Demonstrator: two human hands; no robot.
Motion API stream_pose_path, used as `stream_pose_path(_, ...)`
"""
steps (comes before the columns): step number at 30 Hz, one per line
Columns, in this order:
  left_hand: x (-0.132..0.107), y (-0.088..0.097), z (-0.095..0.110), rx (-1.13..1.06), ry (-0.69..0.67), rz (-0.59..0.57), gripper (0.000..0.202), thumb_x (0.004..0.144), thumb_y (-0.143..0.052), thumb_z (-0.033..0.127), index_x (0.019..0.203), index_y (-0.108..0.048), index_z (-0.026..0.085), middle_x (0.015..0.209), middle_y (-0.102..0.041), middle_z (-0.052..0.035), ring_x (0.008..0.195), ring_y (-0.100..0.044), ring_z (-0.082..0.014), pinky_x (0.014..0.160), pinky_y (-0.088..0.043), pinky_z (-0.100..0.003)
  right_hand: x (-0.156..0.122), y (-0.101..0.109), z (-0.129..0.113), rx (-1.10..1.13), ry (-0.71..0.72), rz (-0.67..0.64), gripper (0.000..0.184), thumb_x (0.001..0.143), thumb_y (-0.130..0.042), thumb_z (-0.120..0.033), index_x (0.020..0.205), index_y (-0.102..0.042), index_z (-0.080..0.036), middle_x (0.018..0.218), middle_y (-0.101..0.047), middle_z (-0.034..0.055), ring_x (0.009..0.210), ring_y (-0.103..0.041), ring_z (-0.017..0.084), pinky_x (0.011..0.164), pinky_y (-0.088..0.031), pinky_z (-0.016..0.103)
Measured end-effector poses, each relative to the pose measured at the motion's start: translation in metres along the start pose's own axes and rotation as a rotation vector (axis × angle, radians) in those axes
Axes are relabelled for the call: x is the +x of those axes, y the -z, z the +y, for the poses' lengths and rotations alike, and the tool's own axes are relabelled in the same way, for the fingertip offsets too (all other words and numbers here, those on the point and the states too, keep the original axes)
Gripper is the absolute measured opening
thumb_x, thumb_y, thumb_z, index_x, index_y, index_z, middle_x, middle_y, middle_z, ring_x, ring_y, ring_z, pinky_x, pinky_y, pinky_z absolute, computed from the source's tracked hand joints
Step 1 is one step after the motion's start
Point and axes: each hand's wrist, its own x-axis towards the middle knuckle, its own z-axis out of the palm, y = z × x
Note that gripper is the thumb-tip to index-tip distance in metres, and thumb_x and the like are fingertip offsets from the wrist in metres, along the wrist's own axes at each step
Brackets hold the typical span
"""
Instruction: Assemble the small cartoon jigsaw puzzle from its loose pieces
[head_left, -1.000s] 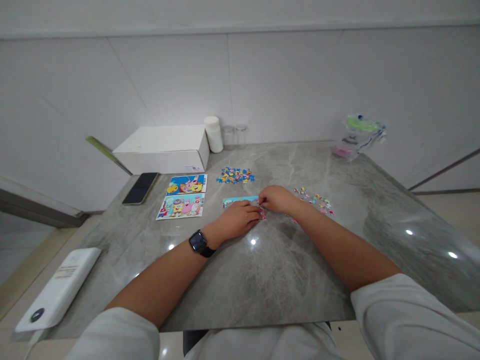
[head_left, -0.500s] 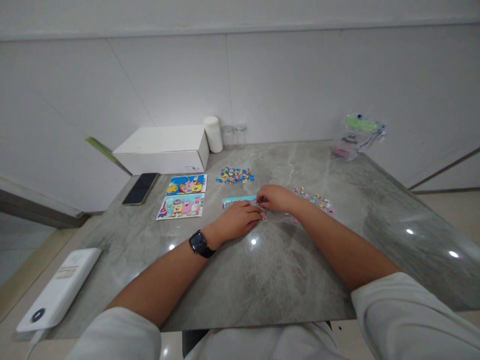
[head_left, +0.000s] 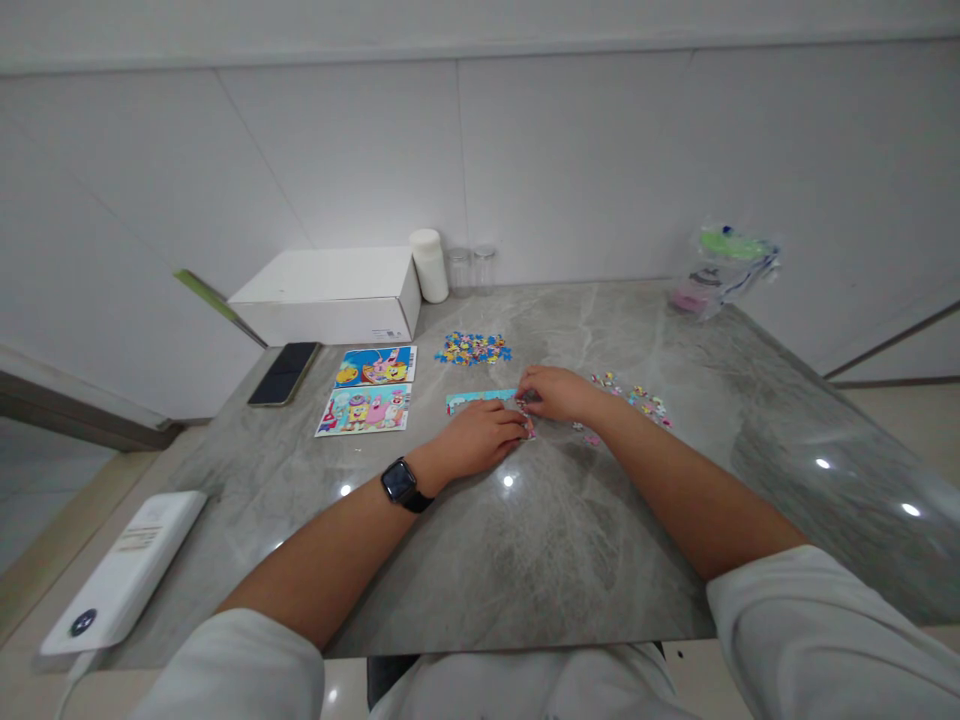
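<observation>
L hand [head_left: 482,438] lies palm-down, fingers fairly straight, over the partly built jigsaw [head_left: 472,398], hiding much of it; can't tell if it pinches a pc. R hand [head_left: 556,394] is at jigsaw's R end, thumb & fingertips drawn together; can't tell if a pc is btwn them. Jigsaw lies flat, mid-bench [head_left: 525,560], light-blue strip showing along its far edge. Black smartwatch [head_left: 402,482] on L wrist.

Loose multicol. pcs [head_left: 643,400] scattered beyond R forearm; blue/yellow pile of pcs [head_left: 474,349] behind jigsaw. To L, two SpongeBob cards: blue-bg one [head_left: 377,367] behind the pale-bg one [head_left: 364,410]; tiny print on R edges, illegible.

Farther out: dark phone [head_left: 285,374], flat; white cardboard box [head_left: 330,300], shut, contents hidden, small label low on front, unreadable; white bottle [head_left: 429,267], opaque, capped, next to box; two clear jars [head_left: 472,272], lidded, upright. Far R corner: clear plastic bag [head_left: 724,275] w/ green & pink stuff inside, dark print too small to read. Near L: white power bank [head_left: 127,570], cable attached, printed lines illegible.
</observation>
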Motion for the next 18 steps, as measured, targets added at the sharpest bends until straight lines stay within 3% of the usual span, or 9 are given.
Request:
stream_pose_path(11, 0.001, 0.001, 0.001, 0.013, 0.008, -0.009, 0.029, 0.108, -0.053, 0.028, 0.126, -0.076, 0.024, 0.13, -0.075, -0.0088, 0.117, -0.066, -0.0234, 0.102, -0.053, -0.041, -0.003, 0.006, -0.003, -0.006, -0.042, 0.031, 0.023, 0.091, -0.074, -0.027, 0.112, -0.078, -0.02, 0.119, -0.074, 0.0105, 0.111, -0.067, 0.023, 0.094, -0.047, 0.028)
stream_pose_path(18, 0.001, 0.002, 0.001, 0.006, 0.006, -0.02, 0.029, 0.109, -0.052, 0.027, 0.125, -0.075, 0.024, 0.133, -0.075, -0.0067, 0.119, -0.067, -0.0228, 0.104, -0.052, -0.04, -0.006, 0.014, -0.01, 0.047, -0.209, -0.114, 0.014, 0.089, -0.074, -0.024, 0.099, -0.082, -0.022, 0.098, -0.082, 0.0033, 0.088, -0.073, 0.018, 0.074, -0.046, 0.025)
